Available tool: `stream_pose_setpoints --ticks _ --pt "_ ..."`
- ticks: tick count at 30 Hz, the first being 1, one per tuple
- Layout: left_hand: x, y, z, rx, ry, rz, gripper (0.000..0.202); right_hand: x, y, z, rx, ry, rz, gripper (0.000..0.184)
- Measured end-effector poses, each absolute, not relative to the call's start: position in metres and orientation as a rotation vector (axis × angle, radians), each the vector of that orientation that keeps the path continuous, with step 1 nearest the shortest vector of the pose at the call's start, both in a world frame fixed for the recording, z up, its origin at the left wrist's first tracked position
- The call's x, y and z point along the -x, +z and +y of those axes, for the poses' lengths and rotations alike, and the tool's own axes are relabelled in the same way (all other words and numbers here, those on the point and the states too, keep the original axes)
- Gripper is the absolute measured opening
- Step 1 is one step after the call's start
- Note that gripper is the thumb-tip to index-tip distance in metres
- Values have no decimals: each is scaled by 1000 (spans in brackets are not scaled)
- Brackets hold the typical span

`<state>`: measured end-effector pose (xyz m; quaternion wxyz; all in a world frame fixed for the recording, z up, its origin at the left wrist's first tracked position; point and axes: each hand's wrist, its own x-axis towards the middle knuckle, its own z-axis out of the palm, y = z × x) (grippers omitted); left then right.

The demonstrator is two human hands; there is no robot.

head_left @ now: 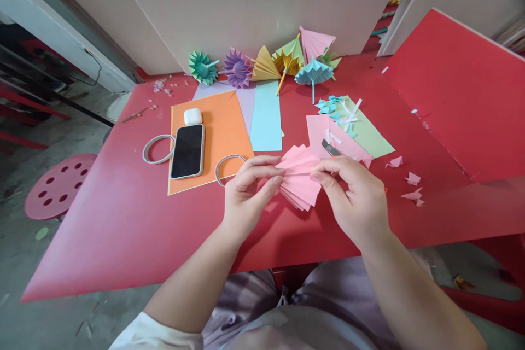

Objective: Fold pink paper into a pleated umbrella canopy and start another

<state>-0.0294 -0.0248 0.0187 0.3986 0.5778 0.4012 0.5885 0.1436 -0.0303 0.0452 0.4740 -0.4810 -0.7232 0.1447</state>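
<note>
1. Pink plastic stool [64, 181], its seat pierced with round holes, stood on the floor at the far left, near the red surface [135, 240].
2. Pale ring [157, 162] lay against the left edge of a dark-screened phone [187, 151]; the phone rested on an orange sheet [225, 126], just below a white case [193, 116].
3. Behind these sat a green paper umbrella [200, 68] and a purple paper umbrella [238, 68], with a light-blue sheet [266, 120] lying nearer the person.
4. Second ring [217, 171] crossed the orange sheet's near edge, partly hidden by the left hand [248, 197].
5. The left hand's thumb and fingers were closed in a pinch on the left side of a pink pleated paper [301, 188].
6. That pleated paper was held over the surface, between the two hands, its folds fanned out.
7. Farther back stood a golden paper umbrella [287, 63] and a blue paper umbrella [315, 72].
8. The right hand [356, 197] pinched the paper's right side, thumb and fingers nearly together.
9. Beyond it, a dark-ended tool [329, 147] lay on a pink sheet [322, 134], which overlapped a pale green sheet [375, 139].
10. Pink scraps [413, 179] lay farther right, near a red board [459, 98].
</note>
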Motion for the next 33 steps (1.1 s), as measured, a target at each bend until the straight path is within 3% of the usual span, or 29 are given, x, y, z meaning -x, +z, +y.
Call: stream_pose_setpoints --ticks 9,14,19,23,33 --pt "34 21 -22 -1634 1443 1282 9 -149 45 -30 1164 280 -1764 9" --pt "36 20 -22 -1584 1429 1208 8 -154 45 -29 1242 291 -1697 7" --pt "35 10 -18 -1306 1272 762 56 -154 44 -26 1299 559 -1510 5" --pt "33 5 -17 -1154 1108 643 76 -149 42 -26 1296 706 -1446 9" --pt "32 14 -17 -1038 1104 616 51 -146 39 -25 1299 607 -1692 7"
